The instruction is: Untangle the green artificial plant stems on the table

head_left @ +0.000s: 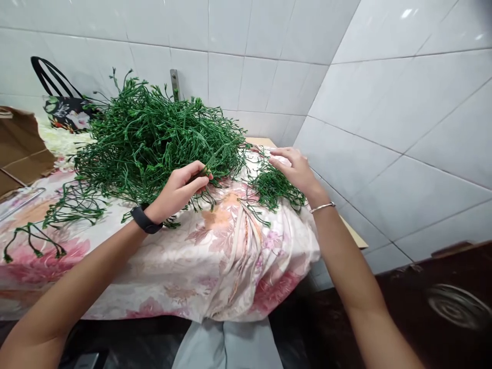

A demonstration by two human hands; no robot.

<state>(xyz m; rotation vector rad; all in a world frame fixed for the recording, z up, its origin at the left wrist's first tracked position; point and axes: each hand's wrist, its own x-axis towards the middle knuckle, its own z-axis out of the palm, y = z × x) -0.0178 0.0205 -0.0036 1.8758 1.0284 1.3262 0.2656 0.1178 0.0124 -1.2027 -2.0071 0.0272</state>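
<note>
at the near edge of the big green heap, the fingers (200,177) of the left hand (180,188) are pinched narrow on one sprig (205,192) of plastic greenery, its stem caught between thumb and forefinger. the right hand (294,169) lies flat and spread on a small separate bunch (274,187) of the same sprigs, fingers wide, pressing rather than gripping. both piles rest on a bench covered by a pink flowered cloth (215,256); the large pile (154,138) sits towards the back and left, the small bunch near the right-hand corner, a short gap between them.

by the look of it the step in hand is picking a single sprig out of the tangle and adding it to the sorted bunch. the next move would call for a clean pull, since the branches interlock and neighbours could drag along.

loose sprigs (34,241) lie further left on the cloth. a black-handled bag (63,110) with a flower print stands against the tiled wall (403,128), beside brown cardboard (19,148). a dark band is on the left wrist, a thin bangle on the right. no brand, label or readable writing shows anywhere.
</note>
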